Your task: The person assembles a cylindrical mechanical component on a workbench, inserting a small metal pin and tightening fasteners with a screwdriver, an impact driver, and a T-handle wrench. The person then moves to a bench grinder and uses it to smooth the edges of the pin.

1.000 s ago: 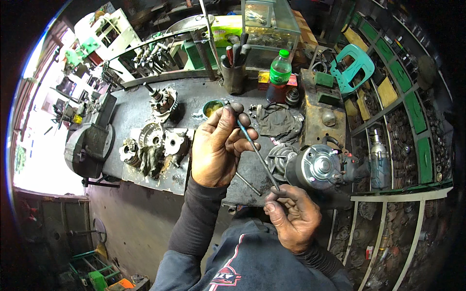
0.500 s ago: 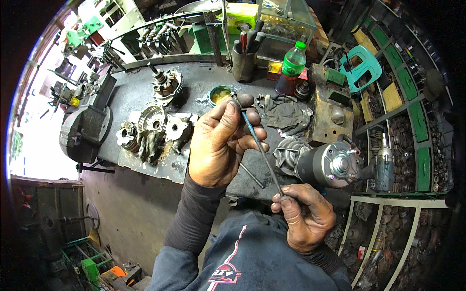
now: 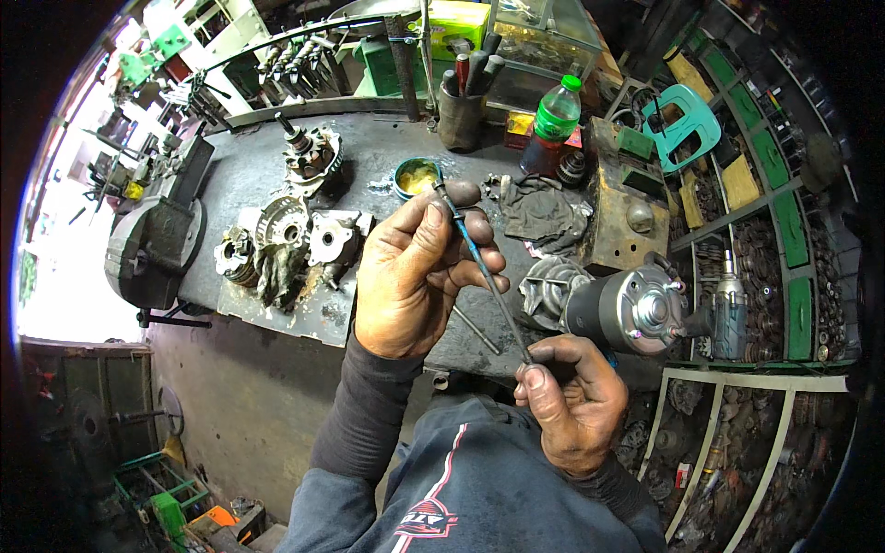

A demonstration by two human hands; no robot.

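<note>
A long thin bolt (image 3: 486,272) slants between my two hands above the bench's front edge. Its headed upper end is pinched by the thumb and fingers of my left hand (image 3: 419,249). The lower tip sits between thumb and fingertips of my right hand (image 3: 576,401). Another thin rod (image 3: 477,332) lies on the bench, partly behind my left hand. Beyond the left fingers is a small round tub of yellowish grease (image 3: 418,178). A dark cylindrical motor (image 3: 627,311) with a ribbed metal housing (image 3: 551,288) lies right of the bolt.
Opened alternator parts (image 3: 286,226) and a rotor (image 3: 309,155) are left on the bench (image 3: 240,147), beside a vise (image 3: 157,230). Behind stand a tool holder (image 3: 461,120) and a green-capped bottle (image 3: 555,124). A dark rag (image 3: 544,212) lies near a metal block (image 3: 627,198). Shelves (image 3: 765,387) line the right.
Both hands keep their hold on the long bolt. My right hand has shifted slightly left and up; the whole view has tilted a little.
</note>
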